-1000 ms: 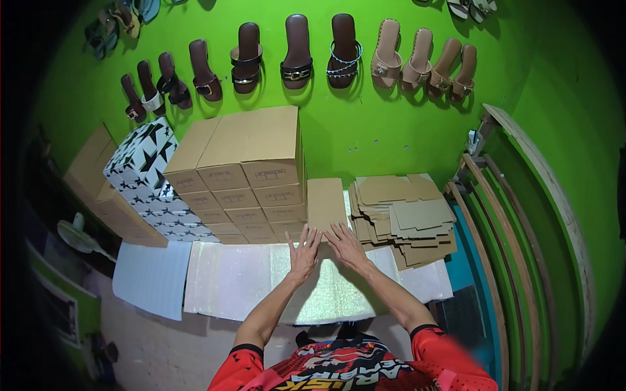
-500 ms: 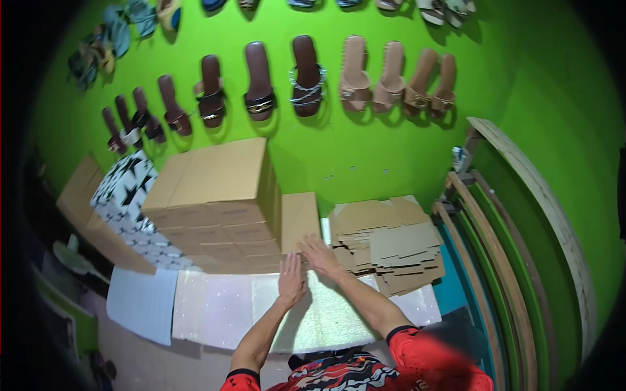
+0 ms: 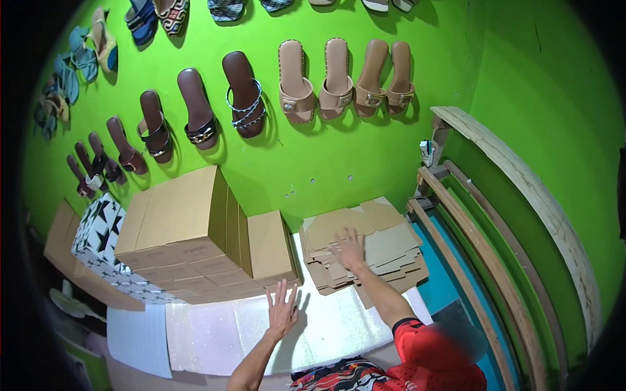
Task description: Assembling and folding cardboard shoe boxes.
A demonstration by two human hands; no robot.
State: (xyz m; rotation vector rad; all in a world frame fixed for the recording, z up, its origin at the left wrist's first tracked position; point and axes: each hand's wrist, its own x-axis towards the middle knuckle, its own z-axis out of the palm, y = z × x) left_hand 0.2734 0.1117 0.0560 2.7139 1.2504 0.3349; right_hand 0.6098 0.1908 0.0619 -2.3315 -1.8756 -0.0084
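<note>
My right hand (image 3: 350, 250) rests on a pile of flattened cardboard boxes (image 3: 385, 242), its fingers spread over the upper sheets. Near the front of a single low brown carton (image 3: 268, 244), my left hand (image 3: 282, 313) is raised with its fingers apart and nothing in it. Left of that carton stands a block of stacked brown cardboard boxes (image 3: 173, 215), closed and set side by side. All of this is on a table with a shiny whitish cover (image 3: 261, 332).
A box with black stars on white (image 3: 98, 225) stands left of the stack. Wooden rails (image 3: 469, 241) run along the right side. Several sandals (image 3: 244, 94) hang on the green wall (image 3: 365, 153) behind. A pale blue sheet (image 3: 138, 339) drapes over the table's left end.
My right hand has left the low carton and moved right onto the flattened cardboard. My left hand has drawn back from the carton's front, its fingers spreading. The view has shifted right.
</note>
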